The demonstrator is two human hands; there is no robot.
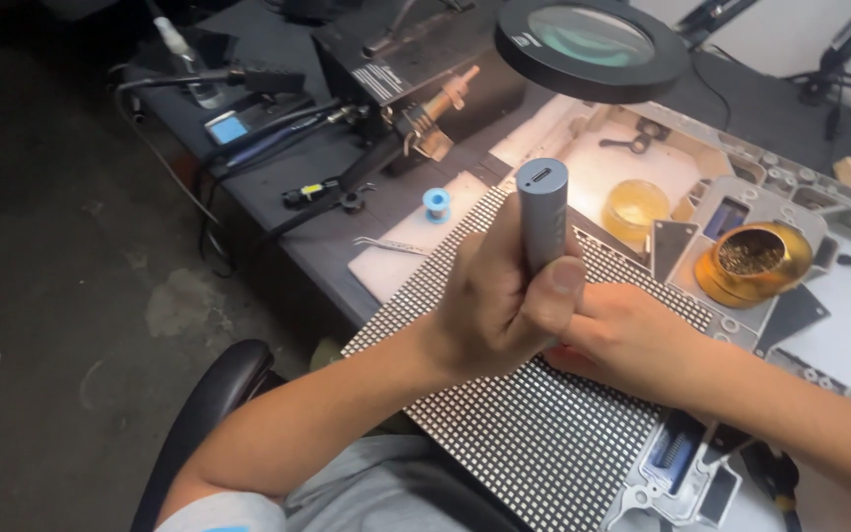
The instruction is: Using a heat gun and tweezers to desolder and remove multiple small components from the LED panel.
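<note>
Over the LED matrix panel [534, 433], the left hand [499, 300] is wrapped in a fist around a grey cylindrical electric screwdriver [544, 212], held upright with its port end facing up; the tip's hidden behind the fingers. Right hand [622, 335] lies on the panel just behind it, fingers tucked under the left hand, so I can't tell if they're pinching anything. Nearby: a brass tip-cleaner tin [752, 258], a blue solder spool [436, 203], tweezers [389, 244], and a round magnifier lamp [591, 44] overhead.
</note>
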